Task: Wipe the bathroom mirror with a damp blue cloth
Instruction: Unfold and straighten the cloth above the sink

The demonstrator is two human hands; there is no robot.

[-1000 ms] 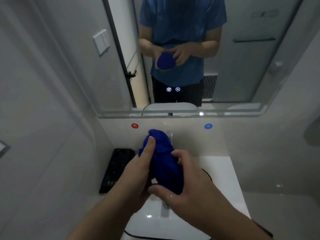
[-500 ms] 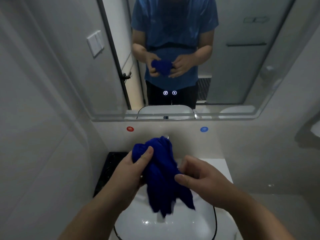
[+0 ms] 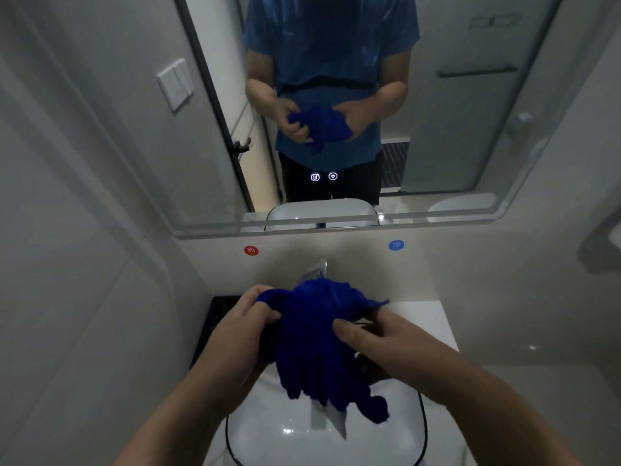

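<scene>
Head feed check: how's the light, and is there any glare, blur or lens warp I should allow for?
Head view: dim, cool light, no harsh shadows; the wide lens bows the mirror edge and walls; small glare spots on the sink; two lit icons glow in the glass; cloth, left hand and right hand look fairly sharp.

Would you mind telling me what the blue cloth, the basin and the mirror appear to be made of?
The blue cloth looks like soft plush fabric, perhaps microfibre: fuzzy matte pile, limp folds. The basin seems glazed ceramic, though possibly resin: smooth white gloss with bright highlights. The mirror is presumably silvered glass with a frosted border: crisp reflection, translucent rim.
</scene>
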